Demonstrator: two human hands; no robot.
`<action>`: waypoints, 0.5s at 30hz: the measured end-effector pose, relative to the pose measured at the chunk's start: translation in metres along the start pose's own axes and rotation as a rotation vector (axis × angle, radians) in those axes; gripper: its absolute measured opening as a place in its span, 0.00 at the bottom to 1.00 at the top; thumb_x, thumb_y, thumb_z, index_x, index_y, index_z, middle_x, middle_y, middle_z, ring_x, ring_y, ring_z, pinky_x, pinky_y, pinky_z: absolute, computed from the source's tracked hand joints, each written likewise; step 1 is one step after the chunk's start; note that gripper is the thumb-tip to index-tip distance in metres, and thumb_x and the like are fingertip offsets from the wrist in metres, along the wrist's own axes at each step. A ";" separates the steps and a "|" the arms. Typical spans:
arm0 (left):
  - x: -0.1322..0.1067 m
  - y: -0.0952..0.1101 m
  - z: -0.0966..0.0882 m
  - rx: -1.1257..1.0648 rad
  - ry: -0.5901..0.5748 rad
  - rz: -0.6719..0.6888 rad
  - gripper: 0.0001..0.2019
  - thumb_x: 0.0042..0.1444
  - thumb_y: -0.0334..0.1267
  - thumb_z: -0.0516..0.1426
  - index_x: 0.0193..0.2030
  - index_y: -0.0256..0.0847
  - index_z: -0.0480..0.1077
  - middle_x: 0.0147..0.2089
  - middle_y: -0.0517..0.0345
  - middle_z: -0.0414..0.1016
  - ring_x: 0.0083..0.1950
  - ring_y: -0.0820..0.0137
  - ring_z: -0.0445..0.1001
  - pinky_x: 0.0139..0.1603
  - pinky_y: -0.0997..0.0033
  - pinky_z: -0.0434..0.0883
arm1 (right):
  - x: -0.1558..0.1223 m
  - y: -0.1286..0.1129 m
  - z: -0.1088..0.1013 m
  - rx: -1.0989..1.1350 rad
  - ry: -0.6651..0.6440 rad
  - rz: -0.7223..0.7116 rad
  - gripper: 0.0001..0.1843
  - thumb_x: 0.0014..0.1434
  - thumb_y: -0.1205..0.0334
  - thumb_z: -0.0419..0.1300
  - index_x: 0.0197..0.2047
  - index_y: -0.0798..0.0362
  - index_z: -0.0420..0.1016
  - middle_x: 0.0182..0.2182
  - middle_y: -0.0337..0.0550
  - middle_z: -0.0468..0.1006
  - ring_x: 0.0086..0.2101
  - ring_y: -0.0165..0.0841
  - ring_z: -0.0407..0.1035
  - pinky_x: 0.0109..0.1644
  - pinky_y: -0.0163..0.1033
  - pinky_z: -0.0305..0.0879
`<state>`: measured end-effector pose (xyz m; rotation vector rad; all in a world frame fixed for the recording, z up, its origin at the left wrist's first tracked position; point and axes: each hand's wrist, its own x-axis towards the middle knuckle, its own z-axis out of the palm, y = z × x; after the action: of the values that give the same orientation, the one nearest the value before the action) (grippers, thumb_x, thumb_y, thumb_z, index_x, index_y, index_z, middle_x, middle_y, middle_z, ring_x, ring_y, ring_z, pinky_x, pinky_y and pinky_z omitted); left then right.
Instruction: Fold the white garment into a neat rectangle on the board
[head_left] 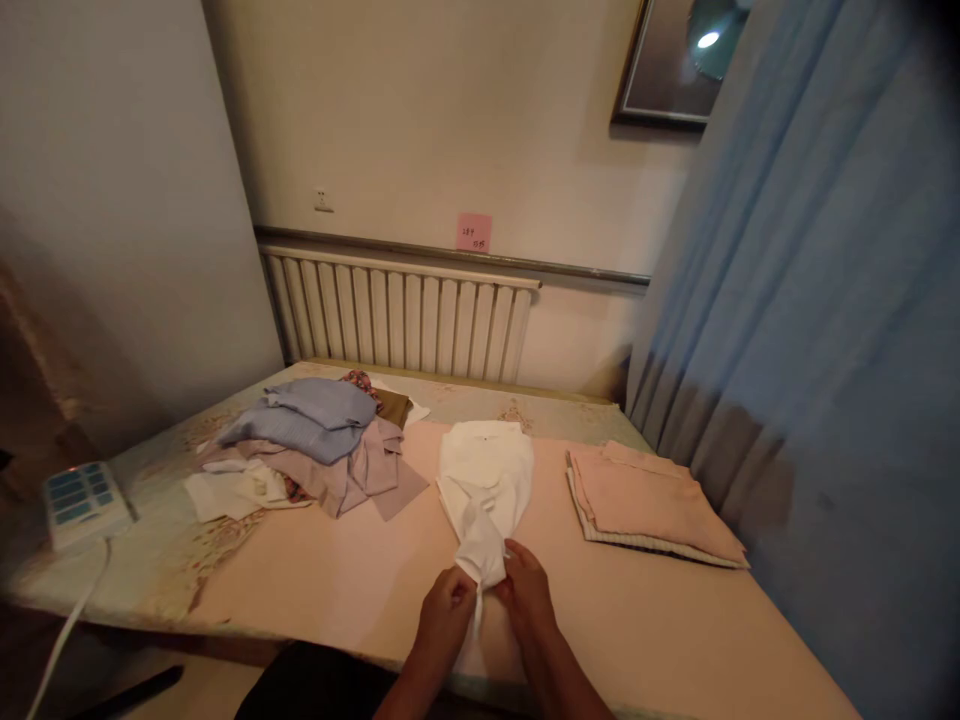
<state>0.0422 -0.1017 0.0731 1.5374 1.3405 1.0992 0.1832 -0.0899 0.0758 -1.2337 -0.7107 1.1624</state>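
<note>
A white garment [486,478] lies stretched across the middle of the pink-covered table [337,570], narrowing toward me. My left hand [448,610] and my right hand [526,592] both pinch its near end at the table's front edge, fingers closed on the cloth, the two hands close together.
A loose heap of clothes [319,440] in blue, mauve and white sits at the left. A folded stack of pink cloth [649,500] lies at the right. A white device with blue buttons [82,500] and its cable rest at the far left. Radiator behind, blue curtain on the right.
</note>
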 end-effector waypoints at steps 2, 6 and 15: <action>0.000 -0.006 0.001 -0.121 -0.024 -0.115 0.06 0.45 0.43 0.56 0.28 0.43 0.68 0.30 0.60 0.72 0.37 0.66 0.71 0.41 0.69 0.67 | 0.004 -0.012 -0.011 -0.037 0.070 -0.073 0.20 0.42 0.58 0.58 0.41 0.52 0.72 0.22 0.34 0.72 0.23 0.31 0.68 0.26 0.34 0.65; 0.013 -0.017 0.004 -0.365 0.006 -0.421 0.15 0.46 0.49 0.58 0.36 0.41 0.69 0.35 0.57 0.74 0.38 0.65 0.75 0.37 0.68 0.69 | 0.006 -0.017 -0.036 -0.178 0.020 -0.010 0.19 0.41 0.59 0.56 0.38 0.53 0.73 0.15 0.31 0.68 0.18 0.29 0.64 0.22 0.33 0.62; 0.037 -0.004 0.015 -0.679 -0.116 -0.530 0.17 0.51 0.51 0.59 0.39 0.39 0.67 0.36 0.54 0.77 0.37 0.66 0.77 0.39 0.65 0.74 | -0.009 0.041 -0.065 -0.213 0.074 0.049 0.27 0.41 0.57 0.55 0.46 0.57 0.68 0.22 0.35 0.73 0.17 0.29 0.65 0.18 0.32 0.60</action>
<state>0.0579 -0.0648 0.0686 0.6848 1.0478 0.9598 0.2280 -0.1232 0.0223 -1.4720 -0.7668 1.0959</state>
